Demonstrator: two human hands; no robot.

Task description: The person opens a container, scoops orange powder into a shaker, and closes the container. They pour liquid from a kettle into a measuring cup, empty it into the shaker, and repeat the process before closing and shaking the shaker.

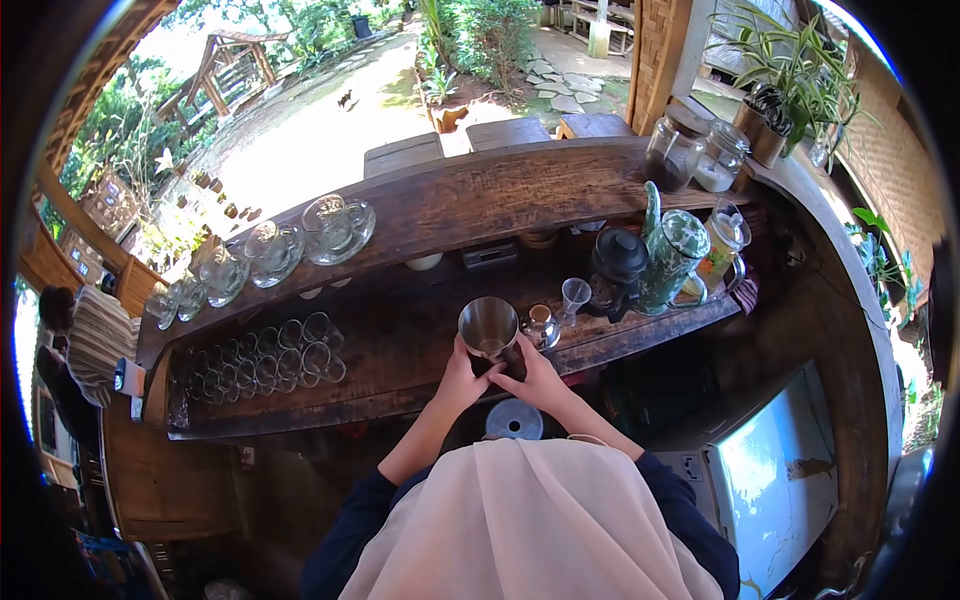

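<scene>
Both of my hands hold a metal shaker cup (pixel 489 322) upright, its open mouth facing up at me. My left hand (pixel 463 377) is wrapped round its left side, and my right hand (pixel 532 374) closes on its right side. Just right of the cup, on the lower counter, sits a shiny metal piece (pixel 541 327) that looks like the shaker's top. A small clear cup (pixel 575 296) stands beyond it. Farther right are a dark lidded grinder or jar (pixel 617 262) and a green speckled enamel pitcher (pixel 672 250).
Several drinking glasses (pixel 265 360) stand in rows at the left. Glass cups on saucers (pixel 338 230) line the upper ledge (pixel 480 195). Lidded jars (pixel 677 150) and a potted plant (pixel 765 130) are at right. A round stool (pixel 514 420) lies below my hands; another person (pixel 98 335) is far left.
</scene>
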